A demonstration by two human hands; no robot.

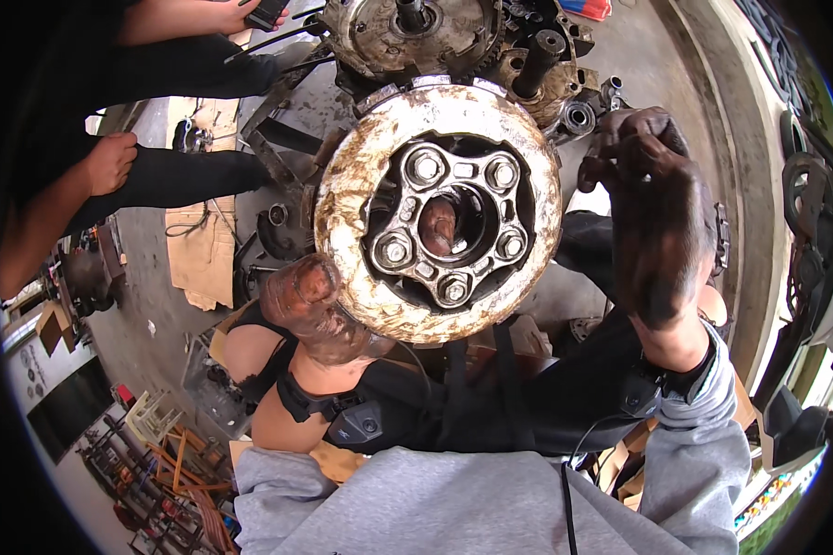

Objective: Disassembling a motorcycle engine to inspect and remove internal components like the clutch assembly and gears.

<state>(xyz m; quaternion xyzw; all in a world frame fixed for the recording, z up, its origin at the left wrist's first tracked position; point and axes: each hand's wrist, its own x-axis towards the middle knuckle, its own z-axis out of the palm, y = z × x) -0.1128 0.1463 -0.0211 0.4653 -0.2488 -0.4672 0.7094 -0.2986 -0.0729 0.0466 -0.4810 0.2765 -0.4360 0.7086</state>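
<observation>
Facing me in the middle is an oily motorcycle clutch assembly (354, 166), a round metal drum with a star-shaped plate fixed by several bolts. My left hand (317, 310) grips it at the lower left, the thumb on the outer rim and the other fingers mostly hidden behind. A dirty fingertip shows through the centre hole. Just right of the drum, my right hand (652, 222) is raised and curled closed, blackened with grease. Anything inside those fingers is hidden. Beyond the clutch lies an opened engine (370, 42) with an upright shaft (539, 63) at its right.
Another person stands at the left, one hand (113, 164) low and a dark handheld object (267, 13) in the other. Flattened cardboard (199, 264) and loose metal parts lie on the floor. A cluttered rack (120, 472) is at lower left. A concrete ledge (759, 277) runs along the right.
</observation>
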